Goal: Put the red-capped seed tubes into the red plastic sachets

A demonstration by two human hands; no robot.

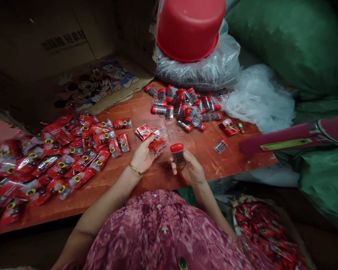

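Patterned blouse (160, 232) nearest, close up to the edge of the table (154, 183); landmark for these notes, the pile of red-lidded jars (183, 103) on the table beyond both hands.

Right hand (193, 168), on the near side of the pile: fingers closed round one jar (178, 154), red cap up, dark contents showing through clear walls; left hand (143, 156), nearer and to the left of the pile: thumb pressing a red packet (157, 143), other fingers stretched out beneath and beside it; more red packets (143, 131) just past the thumb, cannot tell if held or lying on the table; cannot tell either whether the held packet's mouth is open.

Risks, as I judge them: thin film looks slippery, so a light thumb could let the packet slide or carry a second one with it; a smooth jar gripped low could slip, its cap perhaps knocked loose on landing; jars on their sides, like the lone one (221, 146) right of the pile, might roll if bumped; the wrapped packs (64, 150), heaped left of the pile, overlap loosely and could slump toward the near edge if a forearm brushes them.
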